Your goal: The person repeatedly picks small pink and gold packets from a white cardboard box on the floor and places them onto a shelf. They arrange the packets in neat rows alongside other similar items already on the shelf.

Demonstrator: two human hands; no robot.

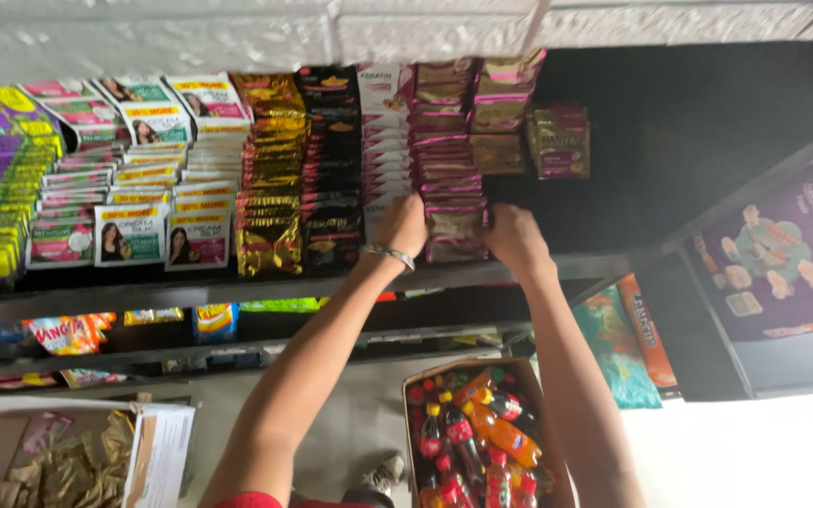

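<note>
Left hand (401,226) and right hand (514,237) up on the shelf (190,287) | both grips clasp the brown-and-pink sachet strip (454,229) from either side, squaring it in its row | gold sachets (268,230) hang beside | box of soda bottles (482,437) below my arms

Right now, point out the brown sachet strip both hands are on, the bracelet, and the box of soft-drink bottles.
brown sachet strip (454,224), head view, front of the lowest sachet between the hands
bracelet (391,255), head view, band across the left wrist
box of soft-drink bottles (409,388), head view, cardboard rim at left
</note>
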